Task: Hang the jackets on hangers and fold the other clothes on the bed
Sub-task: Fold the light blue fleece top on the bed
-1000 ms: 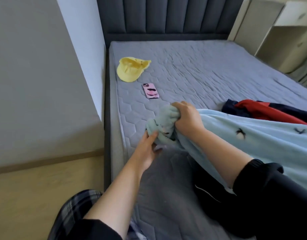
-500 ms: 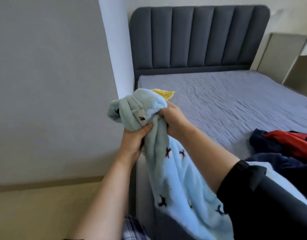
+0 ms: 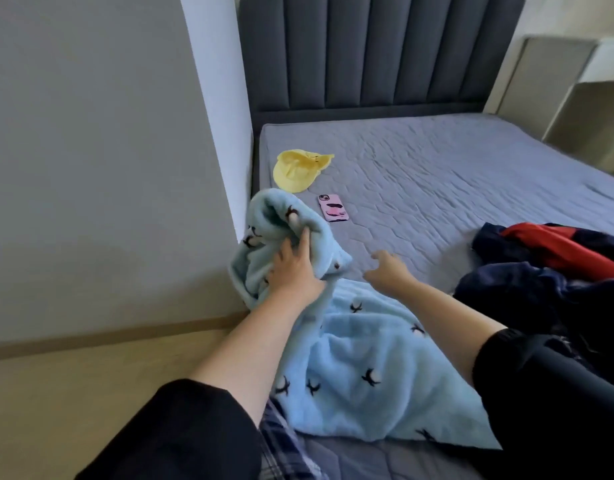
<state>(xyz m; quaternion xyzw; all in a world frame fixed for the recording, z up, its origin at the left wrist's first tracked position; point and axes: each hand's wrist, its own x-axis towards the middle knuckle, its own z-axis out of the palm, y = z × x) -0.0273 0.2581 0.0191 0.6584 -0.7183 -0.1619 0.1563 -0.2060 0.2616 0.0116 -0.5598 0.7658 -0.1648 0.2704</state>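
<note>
A light blue fleece garment [image 3: 361,362] with small dark bird prints lies over the near left corner of the grey bed [image 3: 454,174]. My left hand [image 3: 295,268] grips its bunched upper end and holds it up above the bed's edge. My right hand [image 3: 385,268] hovers just right of that bunch with fingers loosely spread, holding nothing. A navy and red jacket [image 3: 555,258] lies crumpled on the bed at the right.
A yellow cap [image 3: 298,169] and a pink phone [image 3: 333,207] lie on the mattress near the left edge. A grey wall [image 3: 101,161] runs close along the bed's left side, the padded headboard [image 3: 374,53] stands behind, and pale cabinets [image 3: 582,98] are at the far right.
My right hand has let go of the bunched blue fleece and moved off to the right. My left hand now holds the bunch alone, lower than before.
</note>
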